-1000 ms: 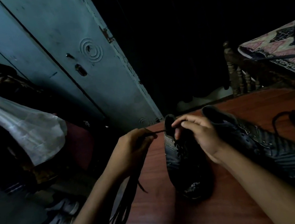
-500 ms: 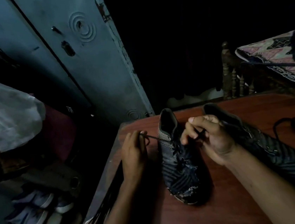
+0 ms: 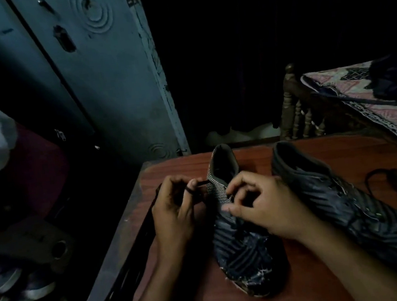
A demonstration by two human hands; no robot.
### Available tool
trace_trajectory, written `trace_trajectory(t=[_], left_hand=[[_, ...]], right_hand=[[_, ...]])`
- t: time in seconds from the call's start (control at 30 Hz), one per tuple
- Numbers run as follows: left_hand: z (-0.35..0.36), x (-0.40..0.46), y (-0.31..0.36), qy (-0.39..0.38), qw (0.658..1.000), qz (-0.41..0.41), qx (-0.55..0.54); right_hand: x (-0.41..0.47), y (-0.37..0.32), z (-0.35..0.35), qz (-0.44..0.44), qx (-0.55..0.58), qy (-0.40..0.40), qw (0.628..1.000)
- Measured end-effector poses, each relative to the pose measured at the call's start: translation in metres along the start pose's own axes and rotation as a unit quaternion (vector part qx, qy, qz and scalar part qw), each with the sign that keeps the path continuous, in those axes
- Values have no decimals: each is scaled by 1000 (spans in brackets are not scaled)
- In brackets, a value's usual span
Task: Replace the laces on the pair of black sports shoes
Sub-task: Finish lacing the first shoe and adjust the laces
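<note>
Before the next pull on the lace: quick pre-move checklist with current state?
1. Left hand has the lace pinched: ok, the strand runs taut from its fingers to the shoe's collar.
2. Right hand is at the eyelets of the left shoe: ok, fingers curled over the tongue; whether they hold lace: cannot tell.
3. Shoe sits flat on the table, toe toward the person: ok.
4. Lace threaded through the right eyelet: cannot tell, too dark.
5. Loose lace tails hang over the table's left edge: not ok, they could snag.
6. Second shoe clear of the working hands: ok, apart on the right.
</note>
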State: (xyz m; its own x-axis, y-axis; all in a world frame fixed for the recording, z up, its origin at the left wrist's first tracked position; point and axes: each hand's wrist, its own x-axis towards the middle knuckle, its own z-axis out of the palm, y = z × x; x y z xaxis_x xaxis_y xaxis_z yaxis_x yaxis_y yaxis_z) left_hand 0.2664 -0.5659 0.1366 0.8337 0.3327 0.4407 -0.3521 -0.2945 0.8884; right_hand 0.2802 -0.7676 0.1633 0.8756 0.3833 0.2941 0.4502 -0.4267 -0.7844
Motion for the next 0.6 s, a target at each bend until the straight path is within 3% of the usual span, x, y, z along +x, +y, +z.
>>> trace_trajectory(t=[0.1, 0.33, 0.6], left_hand=[[5, -6, 14, -26, 998, 0, -65], [0, -3, 16, -80, 982, -29, -168], [5, -9, 20, -142, 974, -24, -174]], right_hand=[[-2, -2, 4, -38, -38, -33, 998], [5, 16, 6, -65, 22, 176, 982], [7, 18, 8, -111, -29, 139, 984]])
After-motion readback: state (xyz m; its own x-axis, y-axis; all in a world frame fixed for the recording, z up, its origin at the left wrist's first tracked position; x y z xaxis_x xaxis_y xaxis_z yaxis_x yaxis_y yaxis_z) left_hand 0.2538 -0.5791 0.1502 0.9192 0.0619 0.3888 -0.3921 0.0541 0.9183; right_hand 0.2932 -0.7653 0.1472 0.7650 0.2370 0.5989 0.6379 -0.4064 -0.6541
